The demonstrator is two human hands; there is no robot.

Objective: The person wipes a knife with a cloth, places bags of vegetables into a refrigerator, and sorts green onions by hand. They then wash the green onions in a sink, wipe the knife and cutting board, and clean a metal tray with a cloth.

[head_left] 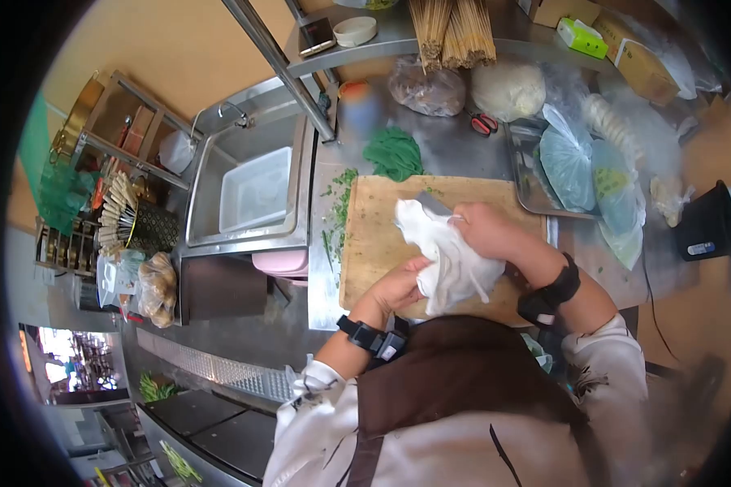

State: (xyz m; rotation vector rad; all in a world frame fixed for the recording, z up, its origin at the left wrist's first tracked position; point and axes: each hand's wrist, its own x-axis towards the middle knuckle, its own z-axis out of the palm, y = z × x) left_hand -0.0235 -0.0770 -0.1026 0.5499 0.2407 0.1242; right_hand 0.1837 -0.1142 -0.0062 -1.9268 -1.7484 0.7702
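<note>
Above the wooden cutting board (374, 235) I hold a bunched white cloth (455, 260). My left hand (402, 284) is closed on the cloth's near left edge, thumb on top. My right hand (485, 232) is closed at the cloth's upper right, fingers curled in. A flat grey piece (435, 201), which looks like part of a knife blade, shows behind the cloth; the rest of it is hidden. Chopped green herbs (339, 213) lie along the board's left side, and a crumpled green cloth (393, 153) touches its far edge.
At left is a steel sink (207, 213) holding a white plastic tub (256, 191). Red-handled scissors (484, 124), bagged food (427, 86) and a metal tray (530, 180) with bags lie beyond the board. Bundled skewers (467, 36) rest on the shelf (382, 51). A black bin (707, 223) stands right.
</note>
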